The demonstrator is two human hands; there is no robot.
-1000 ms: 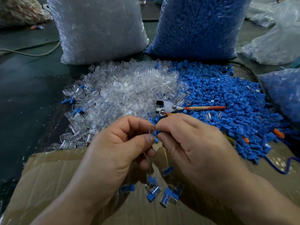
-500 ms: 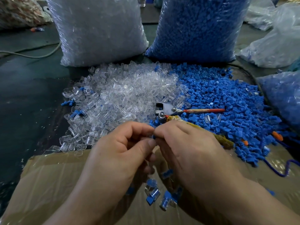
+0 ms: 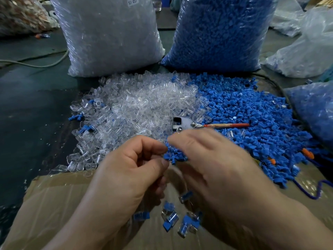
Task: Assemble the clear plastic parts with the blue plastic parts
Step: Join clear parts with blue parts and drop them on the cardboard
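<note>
A heap of clear plastic parts (image 3: 137,109) lies beside a heap of blue plastic parts (image 3: 252,112) on the surface ahead. My left hand (image 3: 129,170) hovers at the near edge of the heaps with fingers curled, thumb and forefinger slightly apart. Whether a clear part sits in it is hidden. My right hand (image 3: 212,159) is motion-blurred, its fingers relaxed, over the near blue parts (image 3: 173,156), holding nothing visible. Several assembled clear-and-blue pieces (image 3: 171,218) lie in the cardboard box (image 3: 54,204) below my hands.
Metal pliers with a red handle (image 3: 189,123) lie where the two heaps meet. A big bag of clear parts (image 3: 108,33) and a big bag of blue parts (image 3: 219,31) stand behind. More bags lie at the right (image 3: 311,112). A grey cable (image 3: 36,64) runs at the left.
My hands were pressed together at the fingertips on a clear and a blue part. Now they have come apart, and the right hand has swung right over the blue heap.
</note>
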